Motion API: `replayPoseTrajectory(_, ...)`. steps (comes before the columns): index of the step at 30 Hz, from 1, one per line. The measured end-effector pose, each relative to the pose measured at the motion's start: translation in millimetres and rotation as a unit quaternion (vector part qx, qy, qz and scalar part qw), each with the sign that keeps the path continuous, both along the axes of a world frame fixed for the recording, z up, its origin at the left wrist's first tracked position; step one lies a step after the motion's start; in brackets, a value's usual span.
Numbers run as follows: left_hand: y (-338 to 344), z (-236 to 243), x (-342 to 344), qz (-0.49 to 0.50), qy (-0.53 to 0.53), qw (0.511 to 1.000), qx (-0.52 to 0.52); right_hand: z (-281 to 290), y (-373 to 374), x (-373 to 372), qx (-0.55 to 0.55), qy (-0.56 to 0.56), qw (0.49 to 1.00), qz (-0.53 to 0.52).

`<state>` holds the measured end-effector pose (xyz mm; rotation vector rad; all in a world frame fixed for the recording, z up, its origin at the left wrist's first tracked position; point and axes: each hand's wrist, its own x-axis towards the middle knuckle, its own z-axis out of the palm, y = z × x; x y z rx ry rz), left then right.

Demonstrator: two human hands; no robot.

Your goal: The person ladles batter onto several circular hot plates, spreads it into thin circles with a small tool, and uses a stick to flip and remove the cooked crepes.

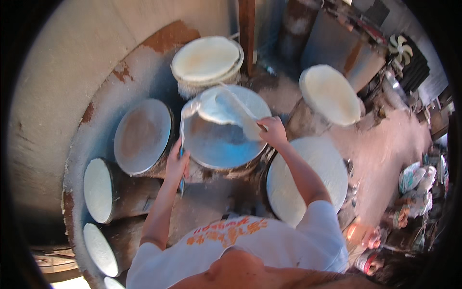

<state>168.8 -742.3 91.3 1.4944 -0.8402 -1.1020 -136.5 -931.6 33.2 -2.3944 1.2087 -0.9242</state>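
Observation:
My left hand (177, 163) is closed round the thin handle of a ladle (191, 109), whose bowl is coated in white batter and sits at the left edge of a round griddle (214, 139). White batter (211, 107) covers part of the griddle's far side; the near side shows bare, dark metal. In my right hand (273, 132) is a long, pale, flat spreader (239, 107), gripped at its near end. It slants across the griddle's right side, over the batter.
A stack of round pale sheets (207, 59) stands behind the griddle. Another bare griddle (143, 136) lies left, with white-coated rounds (98, 190) nearer me. One white-coated round (308, 178) is under my right arm, another pale round (329, 95) farther right. A curved wall (62, 96) bounds the left.

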Motion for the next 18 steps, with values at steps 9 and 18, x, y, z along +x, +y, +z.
replayPoseTrajectory(9, 33.3, 7.1, -29.1, -0.022, -0.100, 0.989, 0.108, -31.5, -10.8, 17.1, 0.023, -0.044, 0.980, 0.193)
replayPoseTrajectory(18, 49.3, -16.6, -30.8, -0.037, -0.109, 0.982, 0.152, -21.1, -37.1, 29.2, 0.066, -0.008, 0.969, 0.238)
